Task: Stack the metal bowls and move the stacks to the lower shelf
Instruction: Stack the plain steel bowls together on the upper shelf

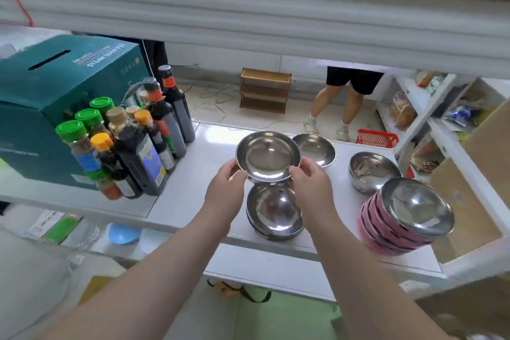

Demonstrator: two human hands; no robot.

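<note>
A: Status of hands?
B: Left hand (225,188) gripping the left rim of a metal bowl (267,156); right hand (310,182) gripping the right rim of the same bowl. Fingers curled around the edge on both sides, thumbs on top. Bowl held level, opening upward, raised above the white shelf (187,196).

A: Position relative to other bowls?
B: Held directly above and slightly behind a short stack of metal bowls (273,212) resting at the front edge of the shelf. Contact between held bowl and stack: cannot tell; lower edge of held bowl overlapping the stack's rear rim in view.

A: Remaining bowls?
B: One single bowl (317,148) just behind and right of the held one, on the shelf. Another deeper bowl (372,171) further right, standing alone. At the front right corner, a pink-sided stack (397,226) with a steel-lined bowl uppermost, tilted toward the camera.

A: Other items on the shelf?
B: Left side: cluster of sauce bottles (143,146) with green, orange and dark caps, touching one another. Behind them, a teal carton (55,96).

A: Background?
B: Beyond the shelf, a small wooden rack (265,91) on the floor, a red basket (376,138), and a person's legs (342,102) beside a white side shelf holding packaged goods.
</note>
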